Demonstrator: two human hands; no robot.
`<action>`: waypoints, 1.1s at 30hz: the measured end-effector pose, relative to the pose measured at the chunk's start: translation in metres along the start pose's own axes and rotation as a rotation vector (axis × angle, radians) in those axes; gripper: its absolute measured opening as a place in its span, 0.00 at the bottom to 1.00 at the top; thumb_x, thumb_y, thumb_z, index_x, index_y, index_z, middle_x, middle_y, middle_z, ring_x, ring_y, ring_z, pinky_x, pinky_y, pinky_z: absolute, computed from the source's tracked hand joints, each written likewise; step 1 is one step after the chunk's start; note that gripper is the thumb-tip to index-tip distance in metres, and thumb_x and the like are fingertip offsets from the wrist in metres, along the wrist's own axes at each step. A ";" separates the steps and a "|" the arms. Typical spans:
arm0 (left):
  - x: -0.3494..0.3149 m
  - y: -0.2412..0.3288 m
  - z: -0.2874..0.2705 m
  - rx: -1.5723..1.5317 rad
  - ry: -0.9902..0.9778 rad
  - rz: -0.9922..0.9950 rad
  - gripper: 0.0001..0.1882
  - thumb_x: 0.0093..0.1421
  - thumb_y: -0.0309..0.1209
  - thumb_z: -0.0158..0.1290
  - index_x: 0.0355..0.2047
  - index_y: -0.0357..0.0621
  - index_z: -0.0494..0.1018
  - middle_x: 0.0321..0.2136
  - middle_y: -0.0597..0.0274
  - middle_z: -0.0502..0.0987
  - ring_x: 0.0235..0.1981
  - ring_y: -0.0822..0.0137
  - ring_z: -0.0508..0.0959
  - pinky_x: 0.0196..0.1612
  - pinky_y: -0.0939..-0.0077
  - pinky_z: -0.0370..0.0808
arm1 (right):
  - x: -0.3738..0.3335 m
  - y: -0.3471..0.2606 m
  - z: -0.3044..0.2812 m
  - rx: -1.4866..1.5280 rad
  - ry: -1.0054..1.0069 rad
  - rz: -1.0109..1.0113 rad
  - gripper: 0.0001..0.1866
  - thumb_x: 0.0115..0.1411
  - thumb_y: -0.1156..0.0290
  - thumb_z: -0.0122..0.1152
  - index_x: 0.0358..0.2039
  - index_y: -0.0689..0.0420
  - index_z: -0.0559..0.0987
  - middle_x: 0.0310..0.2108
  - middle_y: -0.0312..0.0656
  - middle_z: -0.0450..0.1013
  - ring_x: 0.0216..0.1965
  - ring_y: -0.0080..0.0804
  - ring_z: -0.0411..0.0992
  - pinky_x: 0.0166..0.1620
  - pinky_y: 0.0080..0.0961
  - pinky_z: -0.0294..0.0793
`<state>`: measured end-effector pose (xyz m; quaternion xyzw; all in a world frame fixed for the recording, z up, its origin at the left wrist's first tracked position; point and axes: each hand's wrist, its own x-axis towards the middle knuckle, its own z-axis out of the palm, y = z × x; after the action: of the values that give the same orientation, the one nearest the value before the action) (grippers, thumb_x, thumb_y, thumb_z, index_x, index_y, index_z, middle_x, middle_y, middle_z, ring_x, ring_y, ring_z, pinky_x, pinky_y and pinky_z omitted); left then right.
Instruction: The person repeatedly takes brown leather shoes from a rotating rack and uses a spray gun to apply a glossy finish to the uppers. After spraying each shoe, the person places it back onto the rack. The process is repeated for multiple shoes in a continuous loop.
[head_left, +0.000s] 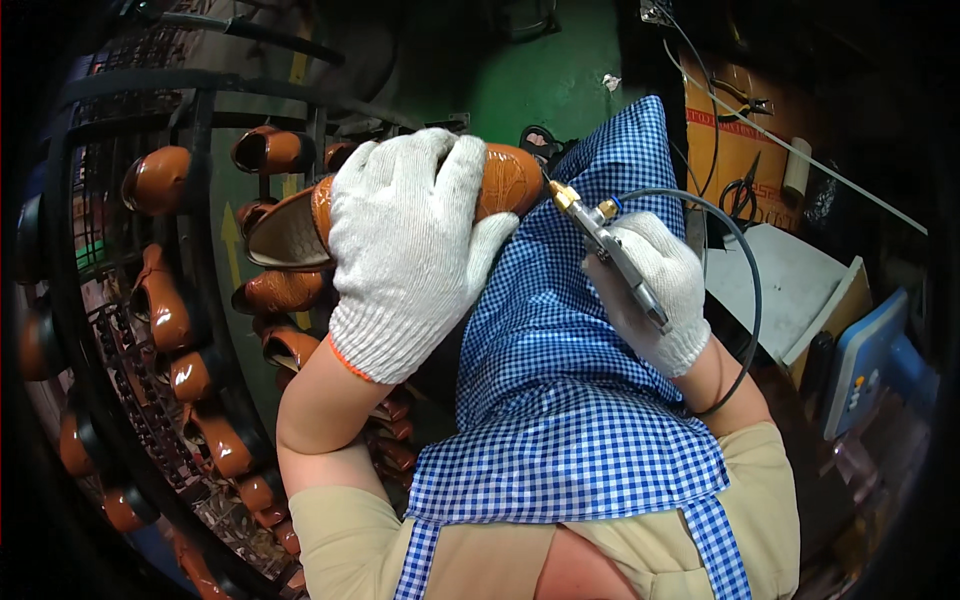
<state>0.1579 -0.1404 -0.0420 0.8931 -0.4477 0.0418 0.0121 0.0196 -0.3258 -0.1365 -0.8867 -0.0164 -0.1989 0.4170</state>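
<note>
My left hand (405, 235), in a white knitted glove, is wrapped round a glossy tan-brown leather shoe (508, 183) with a crocodile-like pattern. The shoe's toe points right and its pale lining shows at the left; the glove hides its middle. My right hand (655, 285), gloved too, grips a small metal spray gun (625, 265) with a brass nozzle. A dark hose (735, 240) runs from the gun and loops past my right wrist. The nozzle tip is just right of the shoe's toe. Whether anything is coming out of it, I cannot tell.
On the left, a black metal rack (205, 240) carries several similar brown shoes (160, 180). To the right are a white board (780, 275), a blue-and-white device (862, 365), pliers (740, 100) and scissors (742, 192) on a box. A blue checked apron (560, 350) covers my lap.
</note>
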 end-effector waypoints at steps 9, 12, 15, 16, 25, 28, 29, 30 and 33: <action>0.035 -0.003 0.015 0.210 -0.025 -0.224 0.26 0.63 0.49 0.61 0.49 0.39 0.75 0.40 0.50 0.76 0.44 0.51 0.79 0.42 0.55 0.81 | 0.024 0.007 0.038 0.015 0.153 -0.017 0.09 0.58 0.71 0.73 0.38 0.58 0.84 0.31 0.42 0.76 0.28 0.39 0.79 0.31 0.32 0.79; 0.041 -0.017 0.018 0.221 0.005 -0.267 0.25 0.65 0.50 0.58 0.47 0.39 0.75 0.40 0.48 0.77 0.44 0.49 0.80 0.43 0.55 0.81 | 0.036 -0.001 0.053 0.026 0.144 -0.003 0.06 0.60 0.73 0.70 0.36 0.60 0.83 0.30 0.45 0.76 0.28 0.43 0.77 0.32 0.33 0.79; 0.048 -0.035 0.016 0.212 -0.060 -0.265 0.27 0.67 0.53 0.54 0.47 0.38 0.74 0.43 0.43 0.78 0.46 0.43 0.81 0.49 0.50 0.80 | 0.047 0.000 0.067 -0.006 0.144 -0.004 0.06 0.61 0.71 0.69 0.38 0.57 0.83 0.29 0.44 0.75 0.28 0.44 0.78 0.32 0.34 0.80; 0.054 -0.038 0.010 0.205 -0.120 -0.301 0.29 0.67 0.54 0.53 0.48 0.37 0.74 0.45 0.42 0.78 0.47 0.42 0.82 0.50 0.49 0.80 | 0.049 0.001 0.070 -0.014 0.136 0.007 0.06 0.61 0.70 0.69 0.38 0.57 0.83 0.29 0.45 0.75 0.29 0.44 0.77 0.32 0.34 0.80; 0.079 -0.092 0.010 0.134 -0.392 -0.471 0.44 0.64 0.67 0.48 0.58 0.34 0.72 0.52 0.35 0.81 0.51 0.44 0.84 0.55 0.56 0.79 | 0.057 -0.005 0.083 0.010 0.066 0.012 0.09 0.64 0.65 0.67 0.39 0.55 0.84 0.29 0.45 0.74 0.29 0.44 0.77 0.32 0.36 0.78; 0.078 -0.101 0.016 0.117 -0.387 -0.534 0.47 0.62 0.69 0.48 0.61 0.34 0.70 0.52 0.36 0.81 0.52 0.45 0.84 0.57 0.57 0.78 | 0.053 -0.007 0.085 0.024 0.059 0.020 0.10 0.65 0.63 0.66 0.40 0.54 0.83 0.29 0.44 0.73 0.29 0.44 0.77 0.31 0.36 0.78; 0.080 -0.106 0.017 0.085 -0.414 -0.565 0.50 0.61 0.69 0.48 0.63 0.34 0.69 0.53 0.36 0.80 0.52 0.45 0.84 0.58 0.57 0.78 | 0.052 -0.007 0.085 0.018 0.047 0.027 0.10 0.65 0.63 0.66 0.40 0.54 0.83 0.29 0.44 0.73 0.29 0.44 0.77 0.31 0.36 0.78; 0.079 -0.106 0.017 0.057 -0.400 -0.579 0.50 0.61 0.69 0.48 0.64 0.33 0.68 0.53 0.36 0.80 0.53 0.46 0.83 0.58 0.57 0.77 | 0.050 -0.008 0.085 0.012 0.036 0.034 0.10 0.65 0.62 0.66 0.40 0.54 0.83 0.30 0.44 0.73 0.29 0.43 0.77 0.31 0.36 0.78; 0.076 -0.111 0.024 0.019 -0.362 -0.615 0.52 0.60 0.70 0.49 0.64 0.31 0.67 0.54 0.35 0.80 0.54 0.46 0.83 0.59 0.58 0.77 | 0.046 -0.009 0.085 0.013 0.023 0.025 0.10 0.65 0.62 0.66 0.40 0.54 0.84 0.30 0.44 0.74 0.28 0.43 0.77 0.30 0.36 0.78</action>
<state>0.2937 -0.1356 -0.0579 0.9791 -0.1525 -0.1187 -0.0639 0.0894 -0.2628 -0.1616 -0.8818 -0.0019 -0.2038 0.4254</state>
